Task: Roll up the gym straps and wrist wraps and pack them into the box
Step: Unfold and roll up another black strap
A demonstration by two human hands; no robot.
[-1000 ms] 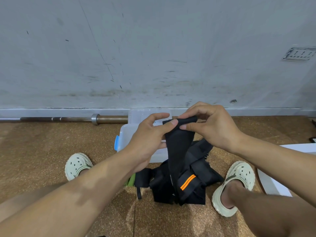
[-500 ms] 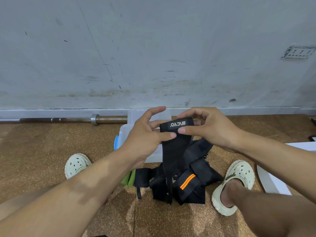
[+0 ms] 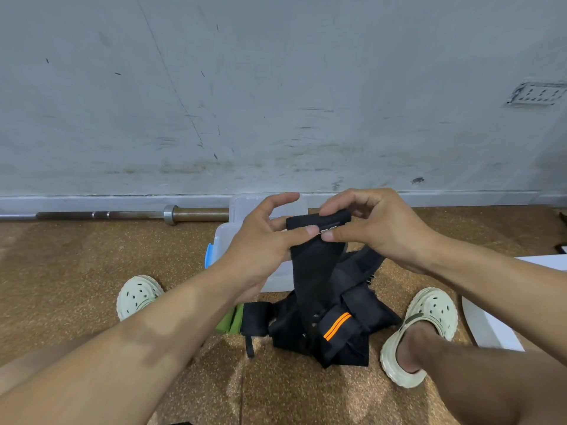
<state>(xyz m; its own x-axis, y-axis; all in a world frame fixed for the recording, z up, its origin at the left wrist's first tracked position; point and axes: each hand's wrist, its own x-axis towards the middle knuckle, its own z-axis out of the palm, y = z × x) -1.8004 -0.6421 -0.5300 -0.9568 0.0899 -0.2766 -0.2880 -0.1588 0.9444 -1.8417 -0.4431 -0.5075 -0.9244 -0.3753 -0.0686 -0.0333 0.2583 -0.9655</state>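
Note:
My left hand and my right hand both pinch the top end of a black wrist wrap, which is folded over into the start of a roll. Its long tail hangs down to a heap of black straps on the floor between my feet; one strap in the heap has orange stripes. Something green sticks out at the heap's left edge. The clear plastic box, with a blue latch on its left side, stands open behind my hands and is partly hidden by them.
A barbell lies along the base of the grey wall at the left. A white flat board lies on the floor at the right. My feet in pale clogs rest on the brown cork-like floor either side of the heap.
The wrap's top end has been turned over further, so its logo label is now partly hidden under my right thumb. Both hands stayed at about the same spot.

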